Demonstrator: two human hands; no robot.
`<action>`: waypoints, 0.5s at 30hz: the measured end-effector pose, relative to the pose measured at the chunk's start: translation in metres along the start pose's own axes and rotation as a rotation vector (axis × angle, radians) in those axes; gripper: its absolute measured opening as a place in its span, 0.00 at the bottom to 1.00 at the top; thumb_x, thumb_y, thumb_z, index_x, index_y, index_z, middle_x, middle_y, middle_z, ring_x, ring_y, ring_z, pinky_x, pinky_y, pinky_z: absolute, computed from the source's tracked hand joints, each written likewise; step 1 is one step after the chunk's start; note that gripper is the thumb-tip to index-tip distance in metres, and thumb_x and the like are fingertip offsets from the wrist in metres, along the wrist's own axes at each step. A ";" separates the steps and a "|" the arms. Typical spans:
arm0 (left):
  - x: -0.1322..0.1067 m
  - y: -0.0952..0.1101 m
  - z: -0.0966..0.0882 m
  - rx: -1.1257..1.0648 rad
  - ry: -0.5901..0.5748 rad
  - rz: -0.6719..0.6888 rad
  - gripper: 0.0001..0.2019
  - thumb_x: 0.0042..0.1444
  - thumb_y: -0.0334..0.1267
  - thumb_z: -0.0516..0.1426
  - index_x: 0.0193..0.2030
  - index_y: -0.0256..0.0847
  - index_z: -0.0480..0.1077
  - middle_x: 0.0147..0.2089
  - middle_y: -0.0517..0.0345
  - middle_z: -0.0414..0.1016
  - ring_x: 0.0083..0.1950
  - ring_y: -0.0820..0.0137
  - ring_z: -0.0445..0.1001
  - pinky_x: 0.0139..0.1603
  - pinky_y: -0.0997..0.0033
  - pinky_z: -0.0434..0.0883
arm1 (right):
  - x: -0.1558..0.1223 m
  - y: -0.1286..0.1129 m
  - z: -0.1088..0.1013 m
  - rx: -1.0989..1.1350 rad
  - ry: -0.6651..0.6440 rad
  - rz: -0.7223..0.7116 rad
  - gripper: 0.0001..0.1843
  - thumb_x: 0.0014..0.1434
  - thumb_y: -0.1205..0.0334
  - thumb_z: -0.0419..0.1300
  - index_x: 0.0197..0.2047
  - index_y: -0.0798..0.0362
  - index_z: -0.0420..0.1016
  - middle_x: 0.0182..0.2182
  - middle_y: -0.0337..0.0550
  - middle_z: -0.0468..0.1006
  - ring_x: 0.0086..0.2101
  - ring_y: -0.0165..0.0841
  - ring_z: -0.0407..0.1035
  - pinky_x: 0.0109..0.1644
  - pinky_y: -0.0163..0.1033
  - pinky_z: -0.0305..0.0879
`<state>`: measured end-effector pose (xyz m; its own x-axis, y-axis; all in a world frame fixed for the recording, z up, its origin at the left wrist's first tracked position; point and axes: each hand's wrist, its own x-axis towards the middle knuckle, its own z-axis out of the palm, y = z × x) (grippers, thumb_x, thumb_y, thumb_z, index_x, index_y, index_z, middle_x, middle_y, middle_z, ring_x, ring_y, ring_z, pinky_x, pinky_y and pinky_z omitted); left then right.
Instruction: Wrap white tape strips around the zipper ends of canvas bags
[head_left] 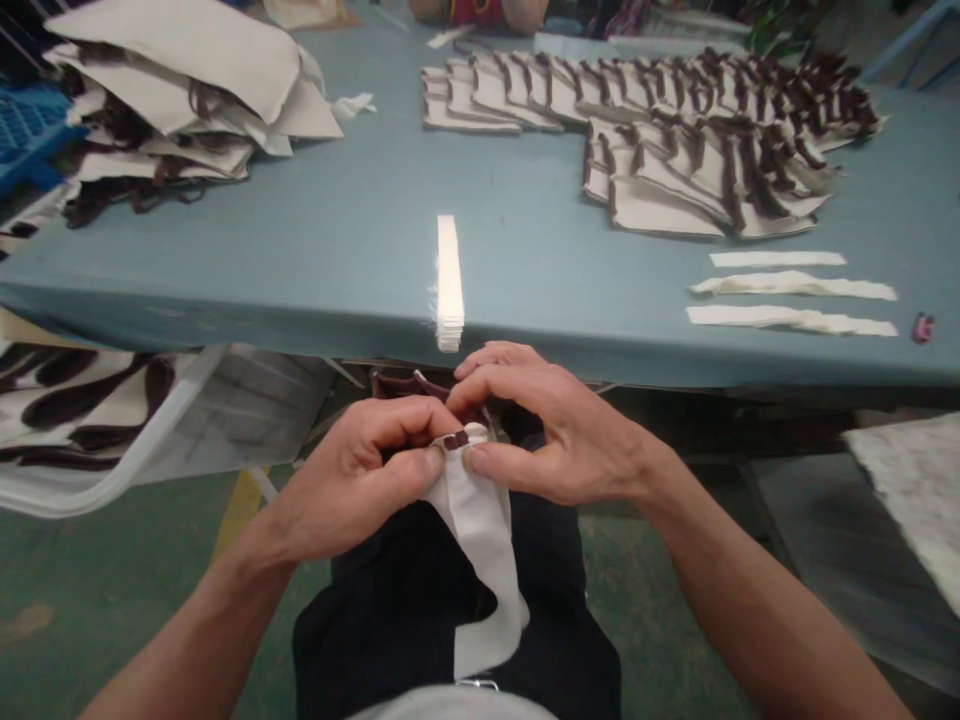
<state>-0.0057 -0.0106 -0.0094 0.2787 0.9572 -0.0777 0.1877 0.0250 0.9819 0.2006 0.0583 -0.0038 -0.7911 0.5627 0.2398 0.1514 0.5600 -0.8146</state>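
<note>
Over my lap, at the table's near edge, my left hand and my right hand pinch a white fabric strip between thumbs and fingers. Its long loose end hangs down and curls toward my waist. A small dark brown patch shows at the top of the strip, between my two thumbs. Behind my fingers is a brown fabric piece, partly hidden by the hands. A stack of white strips lies on the table just beyond my hands.
Rows of overlapping white-and-brown fabric pieces cover the table's far right. Three single strips lie nearer. A fabric pile is at left. Below it stands a white bin. Another person's arm shows at the back.
</note>
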 end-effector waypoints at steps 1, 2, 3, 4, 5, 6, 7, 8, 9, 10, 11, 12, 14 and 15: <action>0.001 -0.001 -0.001 -0.017 -0.031 -0.007 0.07 0.54 0.35 0.57 0.27 0.41 0.75 0.23 0.62 0.67 0.24 0.73 0.61 0.23 0.76 0.58 | 0.002 0.000 -0.002 -0.008 -0.021 0.012 0.03 0.60 0.60 0.64 0.34 0.48 0.74 0.34 0.40 0.80 0.43 0.39 0.73 0.58 0.48 0.66; 0.002 -0.003 -0.002 -0.037 -0.061 -0.014 0.07 0.54 0.36 0.58 0.27 0.40 0.75 0.23 0.62 0.67 0.24 0.73 0.60 0.23 0.76 0.58 | 0.003 -0.001 -0.003 -0.014 -0.043 0.025 0.07 0.60 0.61 0.63 0.30 0.48 0.71 0.31 0.38 0.77 0.39 0.37 0.71 0.54 0.46 0.66; 0.004 -0.004 -0.003 -0.060 -0.090 -0.019 0.07 0.54 0.36 0.58 0.27 0.40 0.75 0.23 0.61 0.67 0.24 0.72 0.60 0.23 0.75 0.59 | 0.004 -0.002 -0.005 -0.016 -0.068 0.039 0.10 0.60 0.61 0.63 0.27 0.48 0.68 0.28 0.36 0.74 0.35 0.35 0.68 0.51 0.45 0.65; 0.005 -0.006 -0.004 -0.087 -0.118 -0.023 0.07 0.54 0.37 0.58 0.27 0.40 0.75 0.23 0.61 0.68 0.25 0.72 0.61 0.24 0.75 0.59 | 0.005 -0.002 -0.006 -0.015 -0.095 0.049 0.13 0.60 0.61 0.63 0.26 0.48 0.66 0.26 0.35 0.71 0.32 0.34 0.66 0.49 0.44 0.64; 0.006 -0.007 -0.005 -0.114 -0.144 -0.026 0.07 0.54 0.37 0.59 0.27 0.40 0.76 0.23 0.61 0.68 0.25 0.71 0.62 0.25 0.75 0.61 | 0.005 -0.003 -0.007 -0.012 -0.122 0.059 0.14 0.60 0.60 0.62 0.24 0.48 0.64 0.25 0.33 0.69 0.31 0.32 0.64 0.47 0.43 0.62; 0.008 -0.009 -0.007 -0.141 -0.170 -0.026 0.07 0.54 0.38 0.59 0.28 0.40 0.76 0.24 0.60 0.69 0.26 0.71 0.63 0.25 0.74 0.62 | 0.006 -0.004 -0.008 -0.007 -0.146 0.067 0.16 0.61 0.60 0.62 0.24 0.48 0.63 0.24 0.33 0.67 0.30 0.32 0.63 0.45 0.42 0.61; 0.008 -0.010 -0.008 -0.165 -0.194 -0.027 0.07 0.54 0.38 0.60 0.28 0.40 0.77 0.24 0.59 0.70 0.26 0.70 0.64 0.26 0.74 0.62 | 0.006 -0.005 -0.009 0.001 -0.165 0.076 0.17 0.61 0.59 0.62 0.23 0.48 0.62 0.23 0.32 0.66 0.29 0.31 0.62 0.44 0.41 0.60; 0.009 -0.012 -0.010 -0.184 -0.217 -0.028 0.06 0.53 0.39 0.60 0.29 0.40 0.77 0.25 0.59 0.70 0.26 0.69 0.64 0.26 0.74 0.63 | 0.006 -0.005 -0.009 0.008 -0.178 0.088 0.18 0.61 0.58 0.61 0.23 0.48 0.62 0.23 0.32 0.65 0.29 0.31 0.61 0.43 0.41 0.59; 0.009 -0.013 -0.011 -0.196 -0.238 -0.029 0.06 0.53 0.39 0.61 0.30 0.40 0.78 0.26 0.58 0.71 0.27 0.69 0.65 0.27 0.74 0.63 | 0.006 -0.005 -0.009 0.015 -0.187 0.102 0.18 0.62 0.58 0.61 0.23 0.49 0.61 0.23 0.32 0.64 0.28 0.30 0.61 0.41 0.40 0.58; 0.010 -0.014 -0.011 -0.201 -0.252 -0.028 0.06 0.53 0.39 0.62 0.31 0.41 0.78 0.27 0.58 0.72 0.27 0.68 0.66 0.27 0.74 0.64 | 0.006 -0.005 -0.009 0.020 -0.195 0.119 0.19 0.62 0.57 0.61 0.22 0.49 0.62 0.23 0.32 0.64 0.28 0.30 0.61 0.40 0.39 0.57; 0.010 -0.014 -0.012 -0.197 -0.259 -0.027 0.05 0.53 0.39 0.62 0.32 0.41 0.78 0.27 0.58 0.72 0.28 0.69 0.67 0.27 0.74 0.64 | 0.006 -0.005 -0.009 0.025 -0.202 0.133 0.19 0.63 0.57 0.60 0.23 0.49 0.62 0.23 0.32 0.64 0.28 0.30 0.60 0.38 0.39 0.56; 0.010 -0.014 -0.011 -0.183 -0.252 -0.027 0.05 0.53 0.39 0.63 0.31 0.40 0.78 0.27 0.58 0.72 0.28 0.69 0.66 0.27 0.75 0.64 | 0.006 -0.004 -0.008 0.027 -0.209 0.144 0.19 0.64 0.56 0.60 0.23 0.49 0.62 0.23 0.32 0.64 0.28 0.30 0.60 0.37 0.38 0.56; 0.011 -0.014 -0.010 -0.142 -0.219 -0.027 0.07 0.54 0.39 0.63 0.28 0.40 0.76 0.25 0.60 0.69 0.27 0.71 0.64 0.26 0.76 0.62 | 0.007 -0.004 -0.007 0.023 -0.212 0.151 0.18 0.64 0.57 0.59 0.23 0.49 0.64 0.22 0.32 0.64 0.27 0.30 0.59 0.36 0.38 0.54; 0.012 -0.013 -0.009 -0.123 -0.199 -0.029 0.09 0.55 0.39 0.63 0.26 0.40 0.75 0.24 0.61 0.68 0.26 0.72 0.62 0.25 0.76 0.60 | 0.007 -0.004 -0.007 0.022 -0.210 0.148 0.17 0.65 0.58 0.58 0.24 0.49 0.64 0.22 0.32 0.64 0.27 0.30 0.59 0.35 0.38 0.54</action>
<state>-0.0131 0.0032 -0.0218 0.4572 0.8803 -0.1264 0.0856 0.0979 0.9915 0.1984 0.0639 0.0049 -0.8672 0.4979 0.0043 0.2636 0.4665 -0.8444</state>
